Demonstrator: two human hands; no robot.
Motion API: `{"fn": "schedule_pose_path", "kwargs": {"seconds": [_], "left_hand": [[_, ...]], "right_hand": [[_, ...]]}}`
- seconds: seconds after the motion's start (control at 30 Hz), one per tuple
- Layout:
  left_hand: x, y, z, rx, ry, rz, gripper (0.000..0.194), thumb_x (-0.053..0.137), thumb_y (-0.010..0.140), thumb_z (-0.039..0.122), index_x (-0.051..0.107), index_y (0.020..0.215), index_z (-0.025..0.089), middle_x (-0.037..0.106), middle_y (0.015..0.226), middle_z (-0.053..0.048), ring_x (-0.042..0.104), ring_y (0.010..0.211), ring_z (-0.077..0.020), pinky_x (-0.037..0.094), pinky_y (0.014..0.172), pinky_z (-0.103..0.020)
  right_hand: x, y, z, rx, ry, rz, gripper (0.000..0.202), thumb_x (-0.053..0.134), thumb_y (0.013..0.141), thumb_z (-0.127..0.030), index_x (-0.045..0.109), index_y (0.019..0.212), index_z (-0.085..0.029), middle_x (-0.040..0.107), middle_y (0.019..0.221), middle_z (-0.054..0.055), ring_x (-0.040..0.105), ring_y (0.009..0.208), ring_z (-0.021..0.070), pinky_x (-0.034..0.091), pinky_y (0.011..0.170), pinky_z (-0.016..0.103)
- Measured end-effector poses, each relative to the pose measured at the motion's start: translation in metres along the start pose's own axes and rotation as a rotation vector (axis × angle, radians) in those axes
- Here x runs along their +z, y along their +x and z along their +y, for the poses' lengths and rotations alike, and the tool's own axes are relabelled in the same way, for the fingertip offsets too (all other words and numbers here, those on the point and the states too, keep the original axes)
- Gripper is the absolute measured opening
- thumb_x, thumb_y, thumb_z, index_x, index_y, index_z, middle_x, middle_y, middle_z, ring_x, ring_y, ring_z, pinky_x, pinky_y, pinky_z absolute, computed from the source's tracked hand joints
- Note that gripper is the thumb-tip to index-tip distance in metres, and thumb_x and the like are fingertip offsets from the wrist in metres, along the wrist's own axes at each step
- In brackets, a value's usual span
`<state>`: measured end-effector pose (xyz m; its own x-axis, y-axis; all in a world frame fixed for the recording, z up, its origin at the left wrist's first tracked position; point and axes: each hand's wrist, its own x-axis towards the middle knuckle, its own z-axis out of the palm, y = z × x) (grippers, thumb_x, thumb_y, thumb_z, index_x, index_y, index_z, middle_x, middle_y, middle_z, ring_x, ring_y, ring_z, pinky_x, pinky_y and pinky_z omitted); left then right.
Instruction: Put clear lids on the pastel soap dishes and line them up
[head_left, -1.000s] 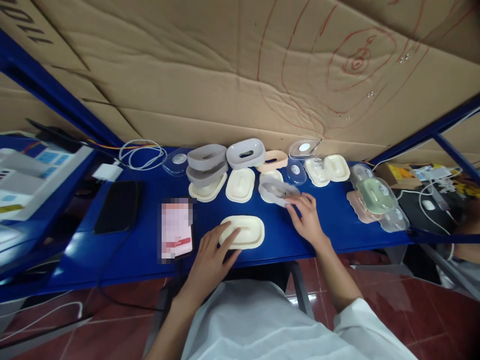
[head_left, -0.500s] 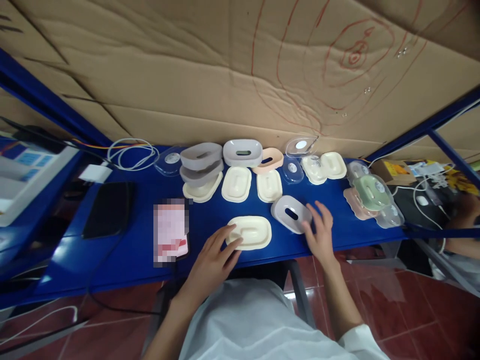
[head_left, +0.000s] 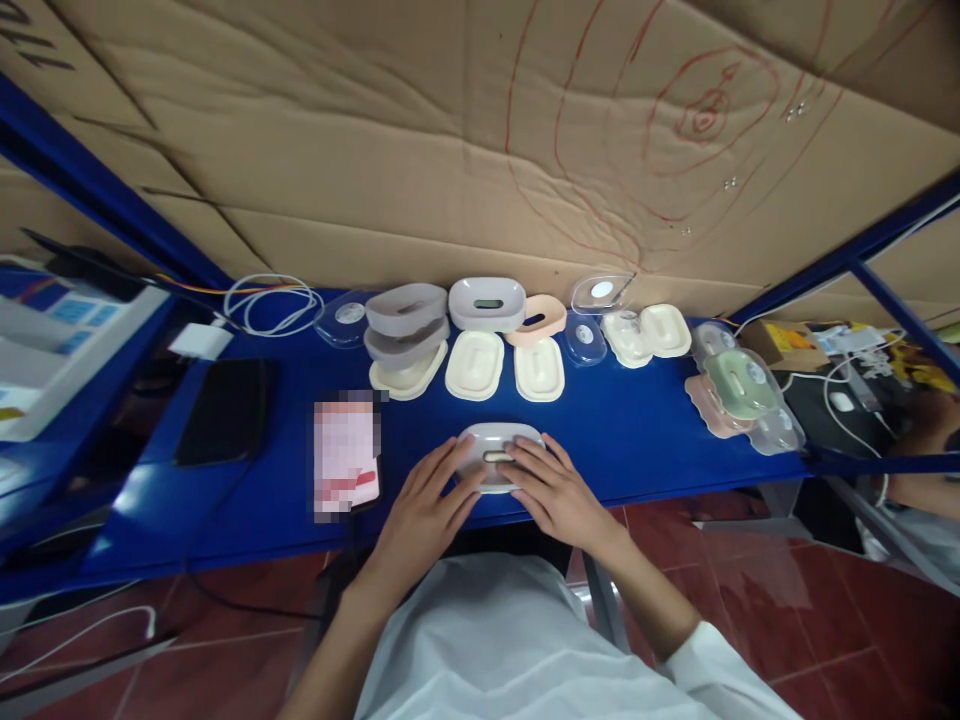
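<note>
A grey oval dish (head_left: 491,440) with a slot in its middle sits on top of a cream oval base near the table's front edge. Only a thin rim of that base shows underneath. My left hand (head_left: 431,500) grips the dish's left end, thumb near the front rim. Across the right end lie the fingers of my right hand (head_left: 559,495), gripping it there. Behind them are two cream bases (head_left: 474,366) side by side, with another grey slotted dish (head_left: 487,303) and a peach slotted dish (head_left: 541,318) at the back.
Stacked grey dishes (head_left: 406,309) rest at back left. A phone (head_left: 345,455) lies left of my hands, near a black flat device (head_left: 219,412) and a white cable (head_left: 270,300). Clear covers surround a green piece (head_left: 739,383) at right. Another person's arm (head_left: 919,490) shows far right.
My right hand has moved left with the grey slotted dish, which now sits on the cream base. My left hand has stayed at the left end.
</note>
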<state>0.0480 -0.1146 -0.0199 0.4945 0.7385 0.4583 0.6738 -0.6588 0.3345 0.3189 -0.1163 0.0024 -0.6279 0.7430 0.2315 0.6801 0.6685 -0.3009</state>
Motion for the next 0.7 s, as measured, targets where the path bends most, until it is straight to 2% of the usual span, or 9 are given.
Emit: {"fn": "schedule_pose_path", "kwargs": {"seconds": [0.13,0.3,0.43,0.5,0.57,0.6,0.63,0.7], "left_hand": [[-0.002,-0.004,-0.007,0.003,-0.019,0.013,0.031,0.061,0.107,0.019,0.069,0.137,0.020,0.070,0.147,-0.010,0.058,0.147,-0.0300,0.057,0.116,-0.048],[-0.001,-0.008,-0.007,-0.011,-0.004,0.025,0.031,0.062,0.106,0.018,0.070,0.136,0.019,0.070,0.148,-0.011,0.057,0.149,-0.0303,0.056,0.118,-0.048],[0.001,-0.008,-0.003,-0.018,0.006,0.013,0.032,0.060,0.106,0.016,0.072,0.135,0.020,0.069,0.151,-0.010,0.056,0.151,-0.0298,0.056,0.119,-0.048],[0.002,-0.009,-0.002,-0.007,0.010,-0.008,0.032,0.059,0.106,0.016,0.072,0.135,0.021,0.068,0.152,-0.008,0.056,0.150,-0.0297,0.057,0.118,-0.048],[0.003,-0.009,-0.001,-0.002,0.002,-0.029,0.032,0.059,0.107,0.020,0.071,0.137,0.021,0.067,0.154,-0.008,0.055,0.151,-0.0299,0.057,0.118,-0.048],[0.003,-0.009,0.000,-0.008,-0.008,-0.034,0.032,0.060,0.108,0.022,0.070,0.138,0.021,0.066,0.154,-0.008,0.055,0.151,-0.0300,0.057,0.119,-0.049],[0.004,-0.008,0.001,-0.022,-0.020,-0.033,0.033,0.060,0.108,0.024,0.070,0.139,0.021,0.066,0.155,-0.009,0.055,0.151,-0.0301,0.057,0.119,-0.049],[0.004,-0.006,0.003,-0.065,-0.045,-0.017,0.034,0.061,0.107,0.025,0.069,0.140,0.022,0.066,0.154,-0.009,0.055,0.151,-0.0303,0.057,0.119,-0.050]], "right_hand": [[0.007,0.015,0.002,-0.066,-0.059,-0.012,0.043,0.056,0.111,-0.025,0.060,0.154,-0.023,0.055,0.165,0.009,0.043,0.160,0.0240,0.029,0.138,0.054],[0.018,0.013,0.008,-0.126,-0.132,0.030,0.044,0.061,0.109,-0.023,0.061,0.153,-0.020,0.056,0.164,0.011,0.044,0.160,0.0242,0.026,0.138,0.055],[0.028,0.005,0.004,-0.154,-0.172,0.074,0.040,0.060,0.110,-0.024,0.064,0.150,-0.023,0.064,0.157,0.008,0.050,0.156,0.0217,0.023,0.139,0.054],[0.026,0.004,0.009,-0.206,-0.177,0.061,0.040,0.060,0.111,-0.029,0.063,0.151,-0.025,0.064,0.157,0.006,0.051,0.155,0.0214,0.025,0.139,0.054],[0.015,0.007,0.028,-0.250,-0.159,0.071,0.044,0.059,0.111,-0.037,0.060,0.154,-0.026,0.063,0.158,0.006,0.050,0.156,0.0227,0.031,0.137,0.054],[0.007,0.011,0.042,-0.220,-0.150,0.102,0.046,0.056,0.112,-0.040,0.058,0.156,-0.026,0.063,0.158,0.007,0.050,0.156,0.0233,0.034,0.135,0.053],[-0.001,0.016,0.059,-0.141,-0.148,0.148,0.048,0.051,0.114,-0.042,0.056,0.158,-0.026,0.062,0.159,0.008,0.049,0.156,0.0241,0.038,0.133,0.053],[-0.017,0.027,0.097,0.150,-0.183,0.267,0.049,0.041,0.116,-0.039,0.054,0.160,-0.025,0.061,0.159,0.011,0.049,0.156,0.0268,0.040,0.129,0.055]]}}
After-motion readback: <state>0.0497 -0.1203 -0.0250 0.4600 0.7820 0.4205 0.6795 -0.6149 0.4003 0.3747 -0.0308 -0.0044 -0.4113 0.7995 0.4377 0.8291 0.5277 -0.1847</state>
